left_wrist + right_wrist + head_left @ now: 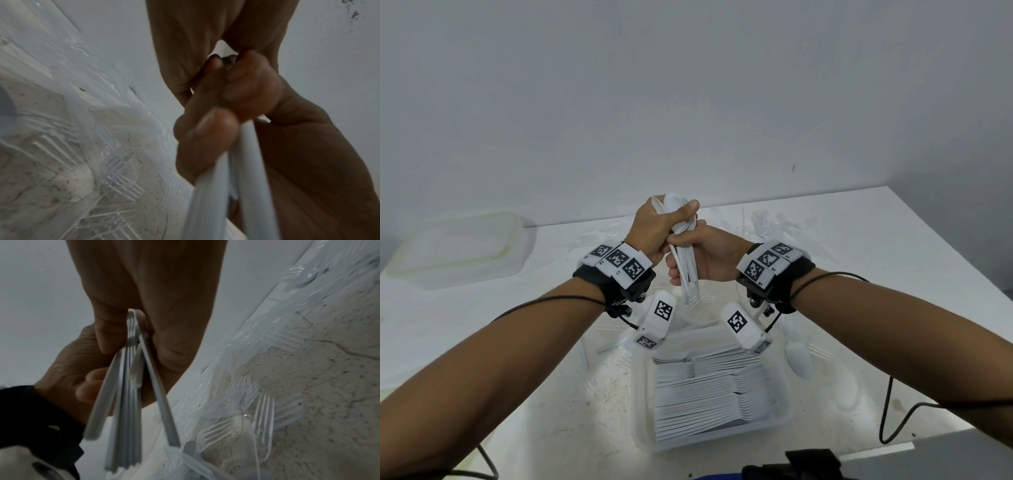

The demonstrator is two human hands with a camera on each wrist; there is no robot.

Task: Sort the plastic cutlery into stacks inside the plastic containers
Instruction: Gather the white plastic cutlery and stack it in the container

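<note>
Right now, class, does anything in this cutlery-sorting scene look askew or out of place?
Yes. The bundle of white plastic spoons gripped by the left hand and right hand is uneven: its handles splay apart at the bottom. Clear plastic forks lie scattered across the stained white table.

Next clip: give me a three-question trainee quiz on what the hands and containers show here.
1. True or false: both hands grip one bundle of white spoons.
2. Which hand holds the bowl end? A) left hand B) right hand
3. Fill in: the near container holds stacked white ____.

Key: 1 true; 2 A; 3 cutlery. The far container looks upturned; its contents cannot be seen.
</note>
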